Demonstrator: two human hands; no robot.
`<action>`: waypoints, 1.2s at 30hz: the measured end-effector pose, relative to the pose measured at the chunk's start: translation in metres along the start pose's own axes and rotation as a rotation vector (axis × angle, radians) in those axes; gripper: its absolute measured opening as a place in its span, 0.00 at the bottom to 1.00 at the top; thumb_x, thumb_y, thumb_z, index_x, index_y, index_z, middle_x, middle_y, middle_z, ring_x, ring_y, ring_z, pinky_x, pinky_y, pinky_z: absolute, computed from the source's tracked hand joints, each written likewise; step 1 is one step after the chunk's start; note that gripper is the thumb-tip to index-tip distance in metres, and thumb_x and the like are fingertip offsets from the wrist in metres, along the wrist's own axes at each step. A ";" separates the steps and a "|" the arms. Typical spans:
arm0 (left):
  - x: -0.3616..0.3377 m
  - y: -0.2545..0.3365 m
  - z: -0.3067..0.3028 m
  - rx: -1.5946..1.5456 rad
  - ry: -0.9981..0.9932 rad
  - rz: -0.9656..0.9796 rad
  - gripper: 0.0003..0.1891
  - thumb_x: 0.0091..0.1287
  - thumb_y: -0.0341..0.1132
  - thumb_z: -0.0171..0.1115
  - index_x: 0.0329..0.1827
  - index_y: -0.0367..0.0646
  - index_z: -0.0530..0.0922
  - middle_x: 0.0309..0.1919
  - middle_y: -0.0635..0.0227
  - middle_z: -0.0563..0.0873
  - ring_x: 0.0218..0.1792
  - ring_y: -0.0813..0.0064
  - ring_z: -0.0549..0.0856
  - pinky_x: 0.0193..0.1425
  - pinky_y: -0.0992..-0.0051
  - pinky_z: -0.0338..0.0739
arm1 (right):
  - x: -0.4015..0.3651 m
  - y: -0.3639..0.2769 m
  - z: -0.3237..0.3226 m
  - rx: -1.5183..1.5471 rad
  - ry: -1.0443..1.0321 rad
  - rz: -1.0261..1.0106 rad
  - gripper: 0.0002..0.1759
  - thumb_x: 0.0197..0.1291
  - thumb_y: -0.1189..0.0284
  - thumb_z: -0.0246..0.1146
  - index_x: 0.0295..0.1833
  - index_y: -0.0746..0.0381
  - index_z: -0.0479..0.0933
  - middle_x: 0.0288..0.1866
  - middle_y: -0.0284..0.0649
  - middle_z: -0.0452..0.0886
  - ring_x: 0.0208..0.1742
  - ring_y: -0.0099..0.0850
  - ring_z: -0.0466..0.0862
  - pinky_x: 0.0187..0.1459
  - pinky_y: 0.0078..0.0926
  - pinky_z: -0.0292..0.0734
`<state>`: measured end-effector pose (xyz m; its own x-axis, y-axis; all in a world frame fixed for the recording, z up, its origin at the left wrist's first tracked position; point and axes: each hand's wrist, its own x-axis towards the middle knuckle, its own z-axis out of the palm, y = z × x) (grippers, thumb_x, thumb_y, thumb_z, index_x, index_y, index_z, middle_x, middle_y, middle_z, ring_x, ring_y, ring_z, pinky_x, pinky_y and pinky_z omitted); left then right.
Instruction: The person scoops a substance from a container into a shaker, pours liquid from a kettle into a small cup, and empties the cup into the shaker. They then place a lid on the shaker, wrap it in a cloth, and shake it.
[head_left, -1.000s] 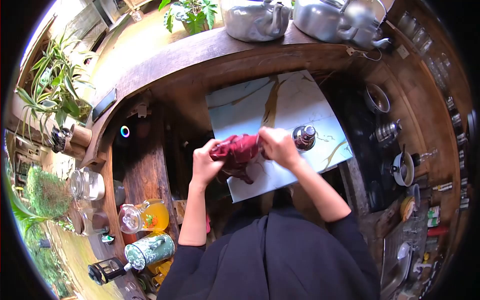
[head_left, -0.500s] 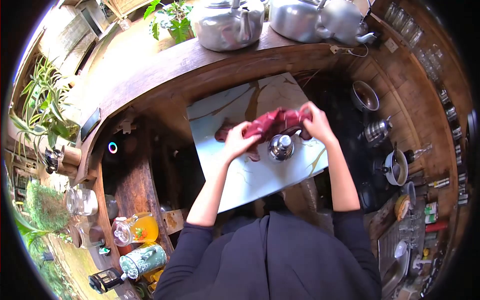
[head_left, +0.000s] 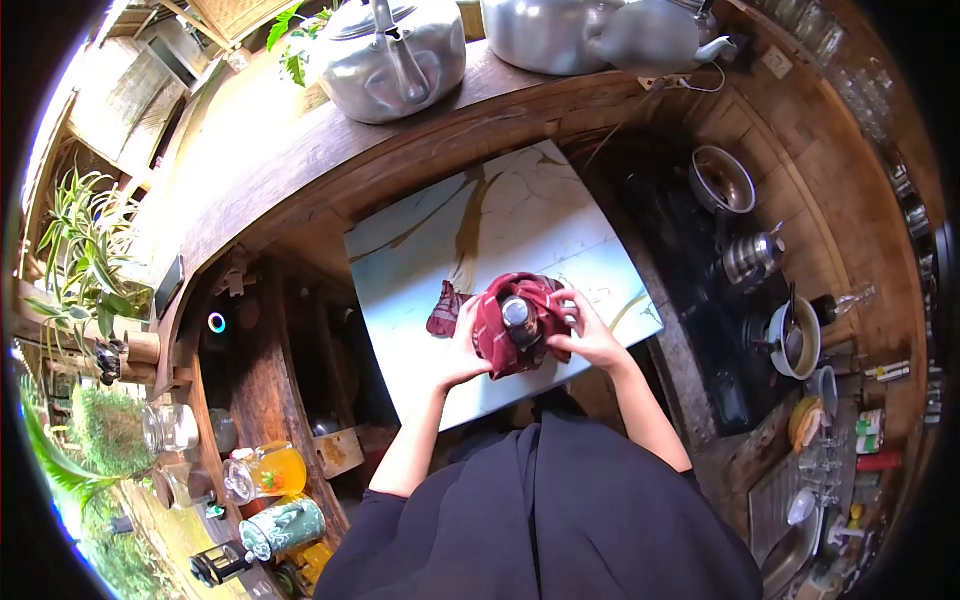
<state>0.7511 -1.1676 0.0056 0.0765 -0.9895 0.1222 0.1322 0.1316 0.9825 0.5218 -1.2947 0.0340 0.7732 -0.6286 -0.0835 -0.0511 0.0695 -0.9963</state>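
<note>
A shiny metal cocktail shaker (head_left: 516,312) stands upright on the marble-patterned board, seen from above. A dark red patterned cloth (head_left: 494,338) is wrapped around its body, leaving the cap showing, and a loose end of the cloth lies out to the left. My left hand (head_left: 462,352) presses the cloth against the shaker's left side, its fingers partly hidden. On the other side, my right hand (head_left: 592,338) has its fingers curled onto the cloth's right edge.
Under the shaker is a white board (head_left: 400,290) with gold veins. Large aluminium kettles (head_left: 395,65) line the curved wooden counter (head_left: 250,170). A dark stove (head_left: 690,300) is at right, with a saucepan (head_left: 795,335). A jug of orange drink (head_left: 275,472) sits at left.
The cloth, stretched out behind the shaker before, is now wrapped around it. Both hands have come closer together and nearer my body. The view has shifted slightly.
</note>
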 end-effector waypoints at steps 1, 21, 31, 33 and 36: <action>0.005 0.005 0.004 -0.034 -0.017 -0.038 0.59 0.45 0.27 0.82 0.80 0.48 0.50 0.73 0.61 0.65 0.73 0.66 0.66 0.74 0.65 0.66 | 0.002 -0.016 0.009 0.036 0.002 -0.018 0.53 0.40 0.75 0.77 0.74 0.57 0.58 0.71 0.46 0.64 0.71 0.38 0.67 0.69 0.40 0.67; -0.001 0.024 0.032 0.138 0.253 -0.255 0.63 0.36 0.31 0.86 0.78 0.43 0.53 0.73 0.62 0.66 0.74 0.69 0.65 0.78 0.66 0.60 | 0.039 0.027 -0.029 0.465 -0.316 0.349 0.43 0.43 0.86 0.71 0.69 0.64 0.63 0.59 0.41 0.76 0.58 0.28 0.78 0.60 0.26 0.74; 0.012 0.016 0.043 0.178 0.287 -0.256 0.48 0.50 0.30 0.78 0.74 0.42 0.60 0.69 0.61 0.70 0.70 0.70 0.69 0.74 0.69 0.63 | 0.057 0.033 0.018 0.079 -0.289 -0.097 0.62 0.30 0.72 0.84 0.73 0.60 0.57 0.69 0.41 0.67 0.72 0.34 0.67 0.75 0.35 0.59; 0.009 0.011 0.044 0.177 0.296 -0.249 0.46 0.51 0.30 0.78 0.74 0.41 0.61 0.68 0.61 0.72 0.69 0.70 0.70 0.73 0.69 0.63 | 0.052 0.028 0.025 0.166 -0.227 -0.126 0.56 0.35 0.69 0.85 0.71 0.59 0.60 0.67 0.39 0.69 0.69 0.31 0.69 0.71 0.33 0.62; 0.005 -0.001 0.046 0.218 0.346 -0.210 0.41 0.54 0.33 0.77 0.71 0.41 0.66 0.65 0.62 0.76 0.65 0.70 0.75 0.70 0.67 0.70 | 0.054 0.030 0.023 0.137 -0.244 -0.112 0.58 0.33 0.71 0.85 0.71 0.59 0.59 0.66 0.39 0.68 0.69 0.32 0.69 0.72 0.32 0.62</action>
<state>0.7058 -1.1755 0.0116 0.4009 -0.9106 -0.1007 -0.0285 -0.1222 0.9921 0.5769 -1.3084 -0.0001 0.8993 -0.4344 0.0509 0.1161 0.1249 -0.9853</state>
